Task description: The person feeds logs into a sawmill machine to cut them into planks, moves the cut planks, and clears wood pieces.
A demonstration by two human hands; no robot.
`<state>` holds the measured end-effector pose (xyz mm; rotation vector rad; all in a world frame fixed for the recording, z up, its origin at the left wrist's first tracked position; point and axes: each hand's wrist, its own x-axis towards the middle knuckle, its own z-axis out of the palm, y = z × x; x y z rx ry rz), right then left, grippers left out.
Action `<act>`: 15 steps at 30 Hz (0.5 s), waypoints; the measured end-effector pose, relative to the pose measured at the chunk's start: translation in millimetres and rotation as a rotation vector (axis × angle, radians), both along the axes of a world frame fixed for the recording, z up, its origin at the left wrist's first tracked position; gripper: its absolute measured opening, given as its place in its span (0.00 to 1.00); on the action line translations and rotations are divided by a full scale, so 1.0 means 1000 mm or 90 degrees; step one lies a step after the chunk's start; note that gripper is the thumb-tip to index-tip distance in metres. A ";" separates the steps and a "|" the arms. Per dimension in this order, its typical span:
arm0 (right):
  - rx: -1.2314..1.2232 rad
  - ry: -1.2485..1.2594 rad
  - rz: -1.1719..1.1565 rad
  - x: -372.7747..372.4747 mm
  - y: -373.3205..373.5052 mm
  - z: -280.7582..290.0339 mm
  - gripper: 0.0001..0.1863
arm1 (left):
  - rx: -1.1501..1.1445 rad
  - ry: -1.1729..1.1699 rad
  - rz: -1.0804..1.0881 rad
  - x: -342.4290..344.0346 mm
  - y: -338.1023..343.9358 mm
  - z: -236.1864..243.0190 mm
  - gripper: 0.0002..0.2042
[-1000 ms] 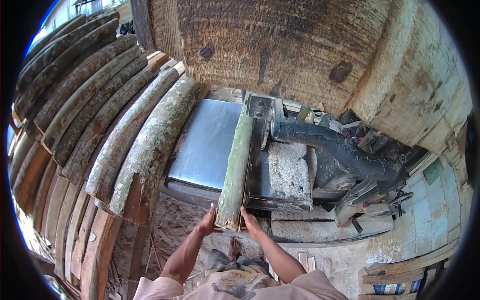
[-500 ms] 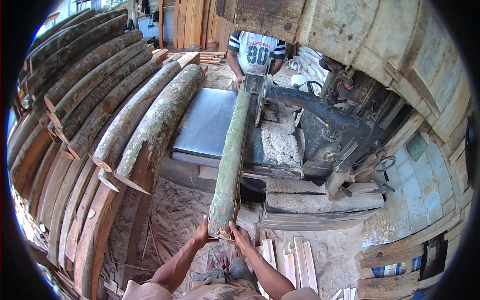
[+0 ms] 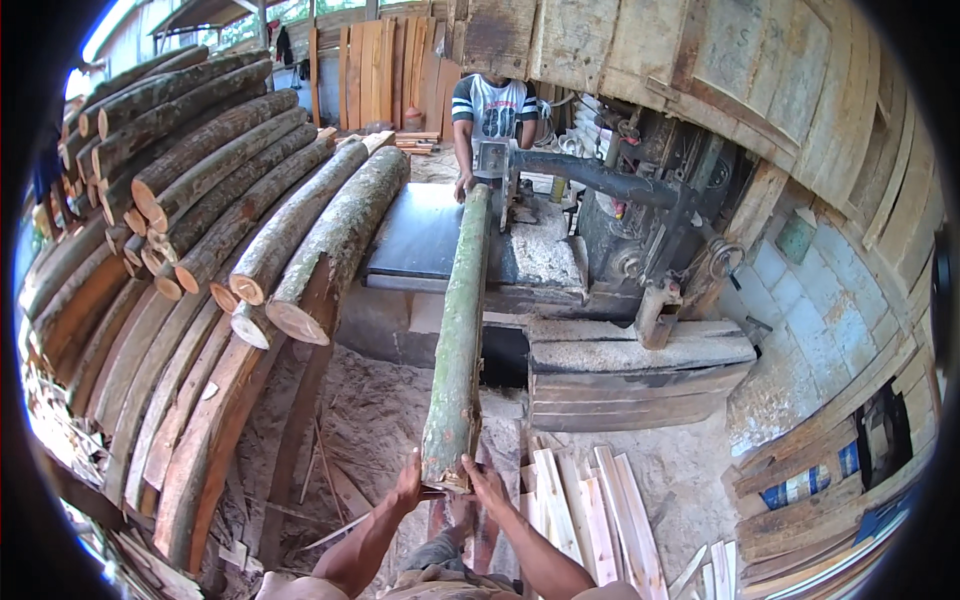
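Bark-covered logs (image 3: 225,180) lie stacked. The left hand (image 3: 406,484) grasps the near end of a greenish log (image 3: 458,340), which extends over the metal bench (image 3: 412,240) toward a co-worker (image 3: 495,105); the right hand (image 3: 487,485) grasps the same end's right side. Farther right, pale wooden strips (image 3: 603,535) lie on the floor (image 3: 690,480).

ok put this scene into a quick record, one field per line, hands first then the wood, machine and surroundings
left hand: holding the log's near end, left side
right hand: holding the same end, right side
log: green-tinged bark, far end over the metal table
machine: dark curved arm, sawdust below
co-worker: beyond the table, one hand near the log's far end
left side: stacked logs
floor, right: pale wood strips
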<state>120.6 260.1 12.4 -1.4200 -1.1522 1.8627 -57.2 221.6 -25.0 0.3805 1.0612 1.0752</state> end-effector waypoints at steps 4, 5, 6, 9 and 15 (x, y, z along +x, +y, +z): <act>0.046 -0.056 0.018 -0.005 -0.059 0.048 0.46 | 0.088 0.079 0.015 -0.010 -0.059 -0.012 0.34; 0.052 -0.110 0.056 -0.006 -0.072 0.058 0.49 | 0.258 0.281 0.004 -0.022 -0.077 -0.045 0.34; -0.002 -0.013 0.042 -0.005 -0.081 0.033 0.49 | 0.397 0.460 0.004 -0.023 -0.088 -0.069 0.34; -0.011 0.001 0.010 0.006 -0.115 0.005 0.46 | 0.196 0.207 -0.032 -0.003 -0.123 -0.053 0.35; -0.005 -0.043 0.093 0.082 -0.186 -0.066 0.32 | -0.234 -0.238 0.076 0.058 -0.188 -0.001 0.34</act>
